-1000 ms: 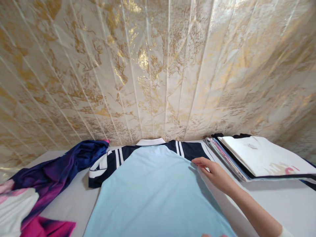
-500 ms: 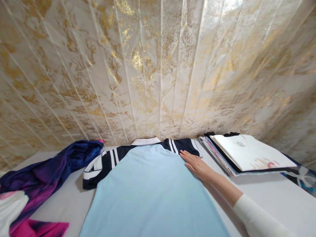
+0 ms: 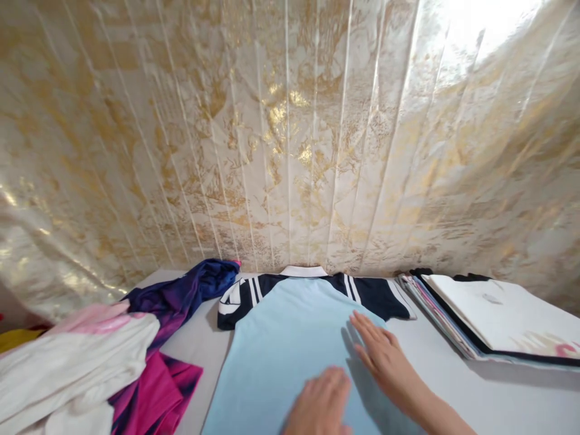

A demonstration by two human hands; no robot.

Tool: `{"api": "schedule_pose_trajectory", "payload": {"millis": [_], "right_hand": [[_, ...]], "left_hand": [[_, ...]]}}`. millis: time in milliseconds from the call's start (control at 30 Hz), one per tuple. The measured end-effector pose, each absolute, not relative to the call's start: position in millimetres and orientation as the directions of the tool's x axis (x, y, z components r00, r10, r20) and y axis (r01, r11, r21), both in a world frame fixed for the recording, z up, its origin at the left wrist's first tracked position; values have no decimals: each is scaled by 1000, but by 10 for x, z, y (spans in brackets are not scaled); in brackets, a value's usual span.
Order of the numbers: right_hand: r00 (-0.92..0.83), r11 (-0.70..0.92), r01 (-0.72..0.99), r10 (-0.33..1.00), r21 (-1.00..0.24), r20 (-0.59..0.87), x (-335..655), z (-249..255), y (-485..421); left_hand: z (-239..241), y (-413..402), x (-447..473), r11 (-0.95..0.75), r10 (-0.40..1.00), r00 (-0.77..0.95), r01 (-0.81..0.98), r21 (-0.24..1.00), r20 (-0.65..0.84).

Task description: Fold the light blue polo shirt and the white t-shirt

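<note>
A light blue collared short-sleeved shirt (image 3: 281,350) lies spread out on the white table, its white collar toward the curtain. Navy sleeves with white stripes reach out to both sides, and the left one is partly bunched. Over the shirt's right side, below that sleeve, my right hand (image 3: 380,353) is open with fingers stretched; its shadow falls on the cloth beside it. My left hand (image 3: 319,402), slightly blurred at the bottom edge, is held over the shirt's lower middle with fingers extended. Neither hand grips anything.
A folded stack of clothes with a white shirt (image 3: 498,314) on top sits on the right of the white table (image 3: 435,368). To the left are a crumpled purple and pink garment (image 3: 158,386) and a white one (image 3: 86,356). A gold-patterned curtain (image 3: 290,133) hangs behind.
My left hand has come into view from below. My right hand has drawn back from the right sleeve toward me. The view has turned left, showing more of the clothes there.
</note>
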State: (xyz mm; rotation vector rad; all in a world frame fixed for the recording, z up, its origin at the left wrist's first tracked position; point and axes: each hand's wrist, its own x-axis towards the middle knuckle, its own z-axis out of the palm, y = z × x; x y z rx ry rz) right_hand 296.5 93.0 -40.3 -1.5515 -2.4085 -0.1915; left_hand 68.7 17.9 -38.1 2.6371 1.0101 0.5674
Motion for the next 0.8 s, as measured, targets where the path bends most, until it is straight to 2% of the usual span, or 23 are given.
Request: {"api": "schedule_pose_trajectory", "payload": {"millis": [33, 100, 167, 267, 367, 500, 600, 800], "right_hand": [[-429, 462, 885, 856, -52, 288, 2831, -437, 793], [-493, 526, 846, 833, -85, 251, 2623, -479, 567], [-511, 537, 837, 836, -107, 201, 2522, -485, 439], [-492, 509, 854, 857, -111, 152, 2518, -463, 395], [-480, 499, 861, 861, -98, 166, 2537, -461, 397], [-441, 466, 880, 873, -91, 210, 2486, -467, 344], [-421, 444, 889, 889, -110, 183, 2435, -429, 293], [-421, 447, 879, 891, -164, 170, 2509, -420, 228]], "left_hand": [[-377, 306, 471, -657, 752, 608, 659, 366, 255], [-351, 525, 48, -448, 891, 397, 850, 277, 220], [-320, 678, -302, -378, 919, 343, 907, 187, 193], [-321, 804, -624, -399, 894, 365, 912, 93, 259], [-365, 882, -749, -411, 868, 375, 910, 48, 326], [-361, 922, -744, -396, 881, 370, 918, 30, 295], [-326, 794, -627, -365, 903, 351, 931, 12, 247], [-394, 193, -415, -442, 854, 418, 897, 7, 311]]}}
